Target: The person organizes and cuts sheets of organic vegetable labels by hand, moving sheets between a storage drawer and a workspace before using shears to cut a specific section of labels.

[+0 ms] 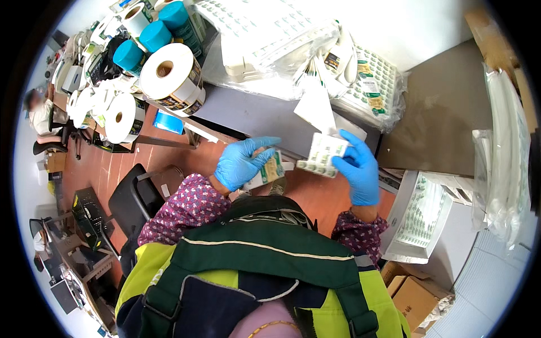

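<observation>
My left hand (241, 162), in a blue glove, grips a printed carton or label strip (271, 168) in green, tan and white, partly hidden by the fingers. My right hand (359, 164), also gloved in blue, holds a small white tray-like block (323, 155) with rows of green-printed items between thumb and fingers. The two held things are apart. Just beyond the right hand, a folded white paper (316, 110) lies at the grey table (258, 110). Plastic-wrapped sheets (372, 76) with green print and a label strip on them rest farther back.
Label rolls (171, 72) and turquoise-capped containers (155, 36) crowd the table's left end. A black chair (137, 198) stands at left; a person (42, 110) sits far off. An open white box (416, 215) of printed sheets and cardboard boxes (414, 300) are at right.
</observation>
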